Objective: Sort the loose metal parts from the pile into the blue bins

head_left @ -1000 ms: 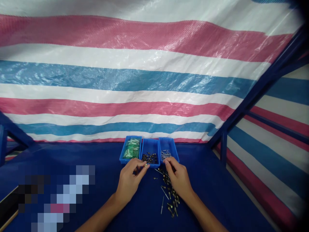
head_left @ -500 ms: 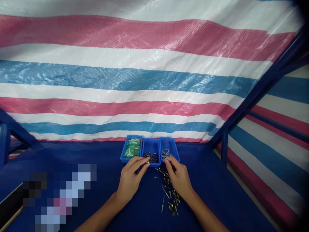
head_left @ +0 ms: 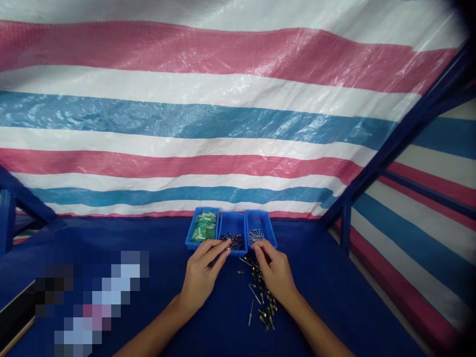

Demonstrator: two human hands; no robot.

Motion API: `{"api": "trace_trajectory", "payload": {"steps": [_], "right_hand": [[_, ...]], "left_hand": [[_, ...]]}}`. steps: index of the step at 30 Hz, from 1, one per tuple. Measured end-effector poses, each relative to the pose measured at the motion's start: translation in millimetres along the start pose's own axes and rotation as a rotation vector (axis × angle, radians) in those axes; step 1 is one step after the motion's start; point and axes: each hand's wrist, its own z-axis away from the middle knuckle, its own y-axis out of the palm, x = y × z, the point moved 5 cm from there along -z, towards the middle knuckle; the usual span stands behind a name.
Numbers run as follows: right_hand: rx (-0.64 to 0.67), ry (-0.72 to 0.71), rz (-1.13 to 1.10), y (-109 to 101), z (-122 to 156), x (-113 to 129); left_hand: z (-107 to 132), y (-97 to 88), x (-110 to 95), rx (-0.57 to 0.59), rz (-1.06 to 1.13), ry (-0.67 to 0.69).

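Three small blue trays stand side by side on the blue table. The left tray (head_left: 192, 234) holds green parts, the middle tray (head_left: 232, 223) dark small parts, the right tray (head_left: 262, 220) silver pins. My left hand (head_left: 201, 277) reaches to the middle tray's front edge, fingertips pinched on a small part I cannot make out. My right hand (head_left: 273, 275) rests over a loose pile of pins and dark parts (head_left: 262, 305), its fingers curled at the pile's far end just before the right tray.
A striped pink, white and blue tarpaulin (head_left: 208, 124) hangs behind the table. A blue metal frame (head_left: 394, 139) slants down at the right, with a post (head_left: 344, 225) by the table's edge. A blurred patch (head_left: 89, 302) and a dark flat object (head_left: 15, 317) lie at the lower left.
My left hand has crept forward to the middle tray's front edge. My right hand has barely moved. The view has shifted slightly.
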Motion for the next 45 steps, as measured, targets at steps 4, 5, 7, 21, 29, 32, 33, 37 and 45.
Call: {"api": "trace_trajectory", "payload": {"steps": [4,5,7,21,29,32,33,37,45], "right_hand": [[0.0,0.005,-0.004,0.0,-0.5,0.0],[0.001,0.006,-0.003,0.1,-0.5,0.0],[0.001,0.004,-0.003,0.2,-0.2,0.3],[-0.004,-0.004,0.004,0.3,-1.0,0.5],[-0.005,0.0,0.003,0.7,0.8,-3.7],[-0.004,0.003,0.003,1.2,0.6,-4.0],[-0.003,0.001,0.002,1.3,0.4,-3.9],[0.002,-0.006,-0.011,1.3,0.3,-4.5],[-0.006,-0.023,0.006,-0.7,-0.2,-0.6]], "left_hand": [[-1.1,-0.1,-1.4,-0.004,0.002,0.007],[-1.3,-0.4,-2.1,-0.008,0.003,0.008],[-1.7,-0.6,-3.6,-0.012,0.006,0.007],[4.9,8.0,23.8,0.129,-0.093,-0.284],[4.1,11.1,23.8,0.258,-0.208,-0.374],[4.0,12.6,24.1,0.286,-0.239,-0.364],[4.7,13.2,24.3,0.289,-0.254,-0.353],[11.1,18.8,18.0,0.329,-0.299,-0.167],[24.7,37.8,6.4,0.612,-0.42,0.095]]}}
